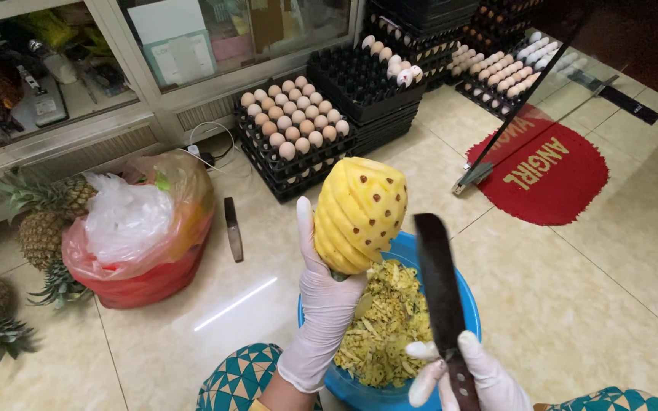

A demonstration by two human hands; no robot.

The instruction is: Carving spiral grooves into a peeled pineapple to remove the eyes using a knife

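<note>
Gloved right hand [472, 378] grips the knife [441, 293] blade-up, while the left hand [327, 297] clasps the peeled pineapple [359, 213] over the blue basin [411, 255], so scraps drop inside.

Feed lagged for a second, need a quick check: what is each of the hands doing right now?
Left hand: closed on the peeled pineapple, holding it upright above the blue basin.
Right hand: closed on the handle of the knife, blade pointing up.
</note>
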